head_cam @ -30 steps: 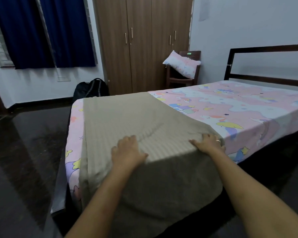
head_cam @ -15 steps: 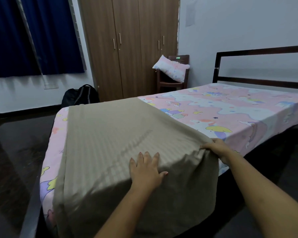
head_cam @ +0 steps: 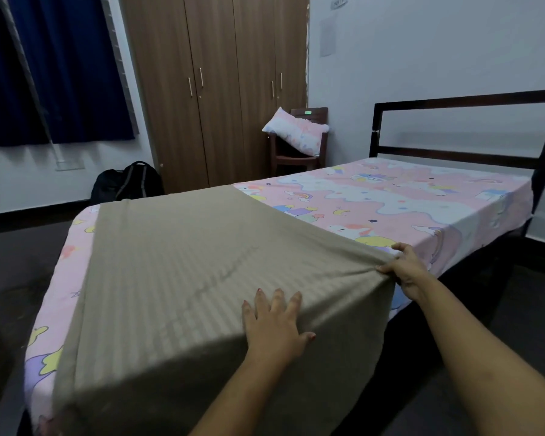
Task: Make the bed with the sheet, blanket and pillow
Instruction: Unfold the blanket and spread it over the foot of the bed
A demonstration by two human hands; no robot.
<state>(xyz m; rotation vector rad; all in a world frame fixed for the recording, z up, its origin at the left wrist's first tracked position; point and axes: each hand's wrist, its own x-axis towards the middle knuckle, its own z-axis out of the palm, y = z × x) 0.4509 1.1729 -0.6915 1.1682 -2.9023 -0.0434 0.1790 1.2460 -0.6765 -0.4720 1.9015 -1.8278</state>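
Observation:
A beige striped blanket (head_cam: 183,272) covers the foot end of the bed and hangs over the near side. Under it lies a pink cartoon-print sheet (head_cam: 400,202), spread up to the dark headboard (head_cam: 463,152). My left hand (head_cam: 276,325) rests flat on the blanket near the bed's edge, fingers apart. At the near edge of the bed, my right hand (head_cam: 406,272) pinches the blanket's right border, and folds fan out from the grip. A matching pillow (head_cam: 294,132) lies on a wooden chair (head_cam: 293,157) by the far wall.
A brown wardrobe (head_cam: 214,89) stands against the back wall, with a black backpack (head_cam: 128,185) on the floor to its left. Blue curtains (head_cam: 54,67) hang at the upper left. Dark floor (head_cam: 16,278) surrounds the bed on the left and right.
My left hand slid rightward along the blanket and flattened out. My right hand closed on the blanket's right border and drew it taut. The view shifted to the right.

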